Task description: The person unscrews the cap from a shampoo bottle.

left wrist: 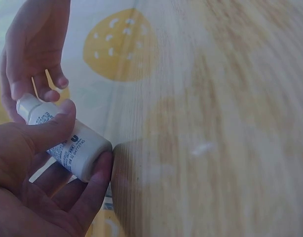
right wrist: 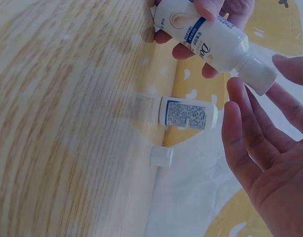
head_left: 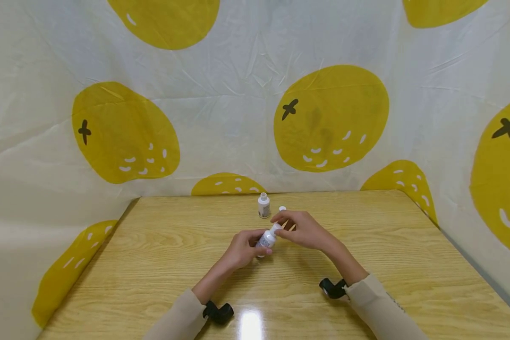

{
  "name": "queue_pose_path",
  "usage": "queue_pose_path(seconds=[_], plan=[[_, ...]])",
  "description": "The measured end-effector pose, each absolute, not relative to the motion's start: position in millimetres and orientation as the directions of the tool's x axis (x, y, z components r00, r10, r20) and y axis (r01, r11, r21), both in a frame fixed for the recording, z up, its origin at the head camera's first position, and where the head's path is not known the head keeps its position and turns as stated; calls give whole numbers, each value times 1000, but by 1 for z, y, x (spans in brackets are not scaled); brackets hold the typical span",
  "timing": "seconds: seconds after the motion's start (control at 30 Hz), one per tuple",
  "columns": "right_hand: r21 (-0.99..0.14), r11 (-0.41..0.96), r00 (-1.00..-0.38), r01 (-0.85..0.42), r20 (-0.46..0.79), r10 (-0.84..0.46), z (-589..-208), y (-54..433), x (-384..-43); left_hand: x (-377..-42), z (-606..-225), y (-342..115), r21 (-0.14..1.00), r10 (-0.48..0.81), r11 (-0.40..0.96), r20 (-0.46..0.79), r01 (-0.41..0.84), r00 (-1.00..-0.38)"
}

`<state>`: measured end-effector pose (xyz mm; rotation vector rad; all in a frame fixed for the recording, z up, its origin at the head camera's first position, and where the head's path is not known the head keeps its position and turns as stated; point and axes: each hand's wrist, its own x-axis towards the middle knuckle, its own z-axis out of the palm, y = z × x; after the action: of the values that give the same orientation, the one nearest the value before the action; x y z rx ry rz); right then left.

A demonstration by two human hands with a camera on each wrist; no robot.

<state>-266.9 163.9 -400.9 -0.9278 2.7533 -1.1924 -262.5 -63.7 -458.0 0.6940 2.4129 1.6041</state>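
My left hand [head_left: 241, 250] grips a small white bottle [head_left: 266, 240] round its body and holds it tilted, neck up and to the right. Dark print and a blue band show on the label in the right wrist view. A white cap [right wrist: 257, 75] sits on the bottle's neck. The fingers of my right hand [head_left: 305, 230] curl about this cap, with fingertips right at its sides. Behind the hands, a second white bottle [head_left: 264, 208] stands upright, its narrow neck uncapped. Beside it a loose white cap [right wrist: 161, 156] rests on the table, partly hidden by my right hand in the head view.
The hands work over a wooden table [head_left: 161, 283] with a glossy top. A pale cloth [head_left: 229, 123] with big yellow fruit shapes hangs along its back and sides. Black wrist cameras [head_left: 332, 288] are strapped near both sleeves.
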Motion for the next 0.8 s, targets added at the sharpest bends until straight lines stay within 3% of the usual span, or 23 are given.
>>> queue_pose_path(seconds=[0.3,0.8], plan=[[-676,562,-853,-477,200,-483,-400,163,-264,-263,-459,-64,903,469,316,119,292,-875],[-677,529,-826,-512,218,-520,-400,165,-266,-263,-459,-63,898,457,327,122,294,-881]])
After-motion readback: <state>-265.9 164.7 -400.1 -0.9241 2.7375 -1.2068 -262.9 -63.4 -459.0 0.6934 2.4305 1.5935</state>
